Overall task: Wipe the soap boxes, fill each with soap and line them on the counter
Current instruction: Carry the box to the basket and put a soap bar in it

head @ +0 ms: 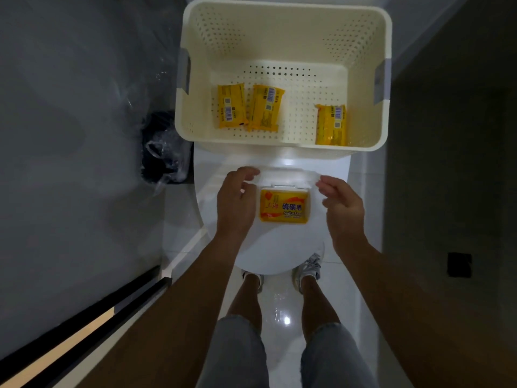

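Three soap bars [263,107] in basket [285,12], apparently wrapped.

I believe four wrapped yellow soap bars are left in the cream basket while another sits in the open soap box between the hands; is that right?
Not quite: the head view shows three wrapped yellow soap bars in the cream basket, not four. Another does sit in the open soap box between the left hand and right hand.

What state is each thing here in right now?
Soap box: lid open, wrapped soap inside.
Basket: open-topped, three wrapped soaps on its floor.
Left hand: fingers curled beside the box; grip unclear.
Right hand: fingers loosely curled, holding nothing.
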Demonstrator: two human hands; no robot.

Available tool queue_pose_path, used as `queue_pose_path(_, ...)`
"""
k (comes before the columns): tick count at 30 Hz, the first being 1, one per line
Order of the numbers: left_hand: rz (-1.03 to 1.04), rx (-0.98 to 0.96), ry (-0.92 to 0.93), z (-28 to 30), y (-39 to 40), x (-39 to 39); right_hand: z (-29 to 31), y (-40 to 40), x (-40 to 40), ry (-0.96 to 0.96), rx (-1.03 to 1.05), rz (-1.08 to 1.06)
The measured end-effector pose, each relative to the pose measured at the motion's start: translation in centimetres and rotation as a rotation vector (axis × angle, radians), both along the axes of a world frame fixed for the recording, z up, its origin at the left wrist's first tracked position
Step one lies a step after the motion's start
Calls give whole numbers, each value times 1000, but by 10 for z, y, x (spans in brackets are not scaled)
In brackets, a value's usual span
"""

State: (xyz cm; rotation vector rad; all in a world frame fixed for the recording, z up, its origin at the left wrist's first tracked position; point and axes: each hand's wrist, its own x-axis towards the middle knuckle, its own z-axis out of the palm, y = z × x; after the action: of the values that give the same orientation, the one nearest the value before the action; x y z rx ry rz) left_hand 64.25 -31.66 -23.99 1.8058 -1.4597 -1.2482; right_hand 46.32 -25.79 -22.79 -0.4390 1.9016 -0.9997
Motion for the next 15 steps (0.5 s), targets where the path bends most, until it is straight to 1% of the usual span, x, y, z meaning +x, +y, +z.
queue_pose_path(2,42,10,13,1,7,2,-2,5,1,82,19,-26)
queue_pose_path(5,42,110,-64,-3,16,2,-9,14,2,184,145,19)
queue_pose_path(8,17,248,-166,-13,21,1,-17,16,5,156,221,85)
queue_pose_path(10,-29,321,-212,-20,23,0,-22,14,5,114,282,192)
queue_pose_path(13,-129,313,-276,-26,25,-2,-26,12,6,154,312,371)
queue_pose_path(15,-114,306,-248,-25,27,-2,-24,13,6,162,283,374)
